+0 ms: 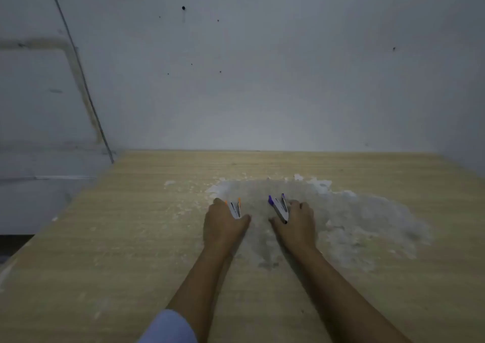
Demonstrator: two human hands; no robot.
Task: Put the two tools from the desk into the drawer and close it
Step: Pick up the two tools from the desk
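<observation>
Two small staplers lie on the wooden desk point(131, 237), near its middle. The left one point(235, 207) has orange tips and a silver body; my left hand point(223, 227) wraps around it, fingers on its far side and thumb on the near side. The right one point(279, 206) has purple tips; my right hand point(298, 226) closes around it the same way. Both staplers point away from me. No drawer is in view.
A large whitish worn patch point(354, 224) covers the desk surface around and right of the hands. A grey wall point(262, 80) stands directly behind the desk. The desk's left edge drops off toward a grey surface point(39, 198).
</observation>
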